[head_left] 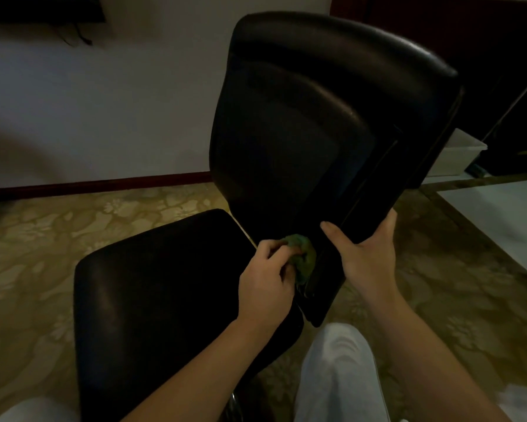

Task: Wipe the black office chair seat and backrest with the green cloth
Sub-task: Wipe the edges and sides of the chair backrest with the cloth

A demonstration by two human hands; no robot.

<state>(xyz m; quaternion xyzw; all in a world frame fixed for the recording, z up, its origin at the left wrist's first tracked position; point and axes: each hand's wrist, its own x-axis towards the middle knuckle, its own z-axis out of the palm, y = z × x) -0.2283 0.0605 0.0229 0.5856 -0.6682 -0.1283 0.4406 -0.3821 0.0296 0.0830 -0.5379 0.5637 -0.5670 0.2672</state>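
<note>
Clutching the crumpled green cloth (303,258), the left hand (265,278) meets the glossy black backrest (301,132), whose edge the right hand (365,257) clasps.

The floor (42,239) wears a dull gold floral pattern and spreads out on all sides of both hands. The black office chair (164,284) stands on it, with the seat below and to the left of the left hand (265,278); its base is hidden. Far beyond that hand, a dark skirting strip (103,185) edges the floor. Right of the right hand (368,257) lies a pale flat slab (499,220), and beyond it stands a white box (457,156).
</note>
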